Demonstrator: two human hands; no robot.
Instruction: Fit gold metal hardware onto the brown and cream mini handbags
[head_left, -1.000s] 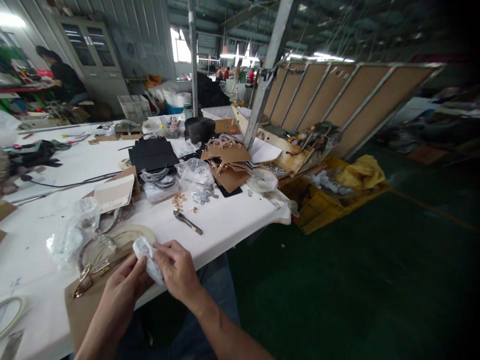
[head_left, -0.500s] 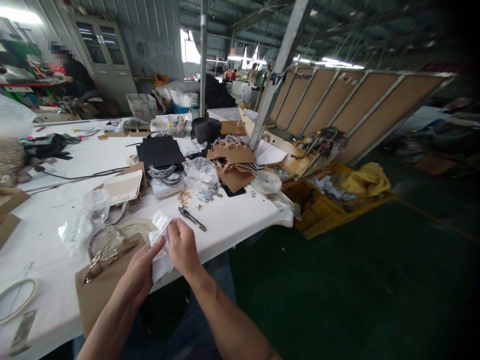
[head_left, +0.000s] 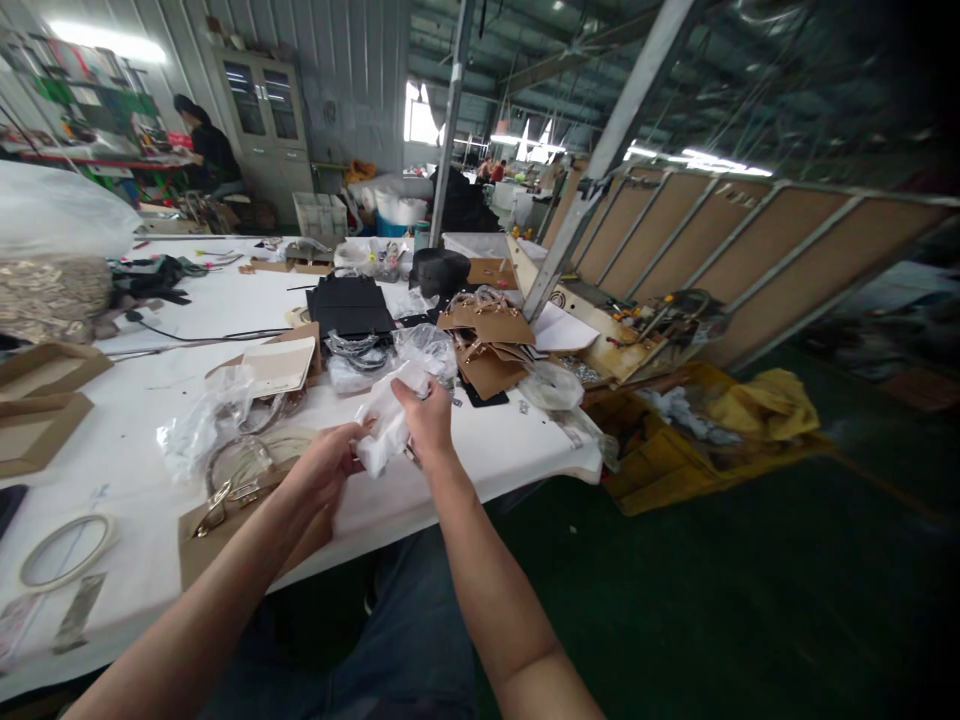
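Observation:
Between my two hands is a crumpled white sheet (head_left: 386,425), thin like tissue or soft plastic; its exact kind is unclear. My right hand (head_left: 427,415) pinches its upper right part, thumb on top. My left hand (head_left: 334,460) has closed on its lower left edge, with some fingers hidden. Below and left of them lies a brown bag panel (head_left: 247,530) with gold buckles and a looped handle (head_left: 225,450). Behind the hands sits a clear plastic bag (head_left: 427,348). The pliers-like tool and gold fittings are now hidden behind my right hand and the sheet.
Brown panels with handles (head_left: 487,340) are stacked beyond, beside black panels (head_left: 350,305). A tape roll (head_left: 66,553) and cardboard trays (head_left: 45,430) lie left. A metal post (head_left: 570,240) rises at the table's right, near a yellow bin (head_left: 660,450). Another person (head_left: 214,150) sits far left.
Both hands have moved up and away over the table with the white sheet, which is more spread out. The view has turned left, so the scene sits further right.

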